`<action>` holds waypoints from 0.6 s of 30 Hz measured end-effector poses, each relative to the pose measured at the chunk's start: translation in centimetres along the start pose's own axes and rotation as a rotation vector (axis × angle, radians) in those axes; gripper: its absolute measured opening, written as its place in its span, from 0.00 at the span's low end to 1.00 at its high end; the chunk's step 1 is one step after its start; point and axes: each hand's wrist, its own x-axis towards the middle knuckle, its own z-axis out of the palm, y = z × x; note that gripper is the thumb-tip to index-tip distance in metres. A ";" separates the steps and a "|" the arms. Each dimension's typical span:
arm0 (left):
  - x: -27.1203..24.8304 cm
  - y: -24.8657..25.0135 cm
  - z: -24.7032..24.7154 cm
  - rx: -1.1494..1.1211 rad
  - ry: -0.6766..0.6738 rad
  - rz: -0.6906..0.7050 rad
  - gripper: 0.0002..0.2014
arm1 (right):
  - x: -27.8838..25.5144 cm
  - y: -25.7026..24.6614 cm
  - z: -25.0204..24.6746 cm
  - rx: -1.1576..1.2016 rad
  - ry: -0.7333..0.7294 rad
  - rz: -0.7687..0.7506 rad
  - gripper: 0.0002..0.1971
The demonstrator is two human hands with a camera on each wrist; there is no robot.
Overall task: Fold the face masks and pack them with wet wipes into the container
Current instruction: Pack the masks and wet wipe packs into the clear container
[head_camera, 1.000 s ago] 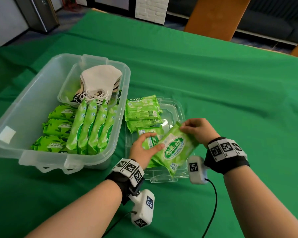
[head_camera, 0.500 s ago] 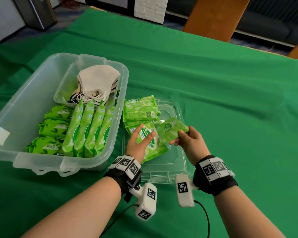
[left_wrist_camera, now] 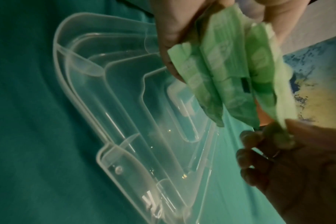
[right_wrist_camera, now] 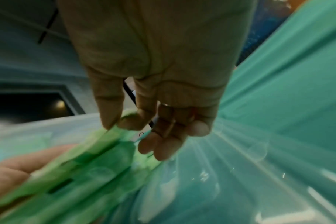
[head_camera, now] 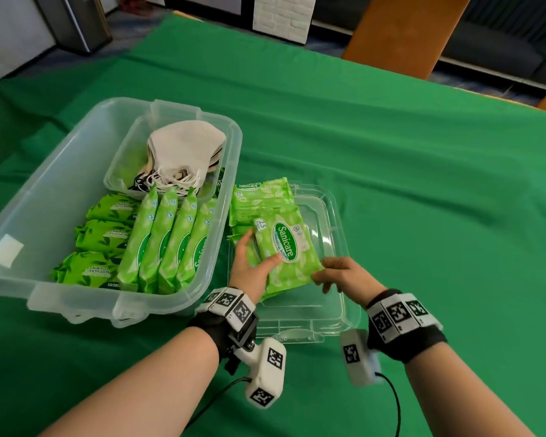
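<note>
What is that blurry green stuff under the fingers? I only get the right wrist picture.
Observer: The head view shows a pack of wet wipes labelled Sanicare. The right hand pinches its near corner.
Visitor: Is the other hand helping?
Observer: Yes. The left hand grips it with the thumb on top, and the left wrist view shows three packs held together.
Visitor: Where might they go?
Observer: Probably into the big clear container on the left. It already holds upright packs in a row, next to a tray of white face masks.
</note>
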 end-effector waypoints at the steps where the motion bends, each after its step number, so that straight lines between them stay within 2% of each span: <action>1: 0.1 0.0 -0.2 -0.004 0.015 0.026 0.36 | 0.5 -0.3 -0.4 -0.076 0.034 0.029 0.08; 5: 0.0 -0.1 -1.1 0.038 0.016 0.098 0.36 | 4.8 -2.1 -1.4 -0.330 0.286 -0.041 0.08; 7: -0.2 -0.7 -1.6 0.080 -0.013 0.122 0.36 | 7.8 -3.4 -1.4 -0.529 0.322 -0.140 0.14; 10: -0.4 -1.4 -2.2 0.118 -0.042 0.144 0.35 | 11.7 -5.6 -0.9 -0.783 0.196 -0.249 0.30; 13: -0.3 -1.8 -2.8 0.153 -0.064 0.128 0.35 | 15.1 -7.0 -0.6 -1.013 0.034 -0.263 0.42; 15: -0.1 -2.1 -3.3 0.184 -0.074 0.129 0.35 | 16.6 -7.2 -0.2 -1.142 -0.029 -0.246 0.46; 18: -0.2 -2.1 -3.6 0.242 -0.110 0.151 0.31 | 17.5 -6.9 0.3 -1.101 -0.025 -0.262 0.45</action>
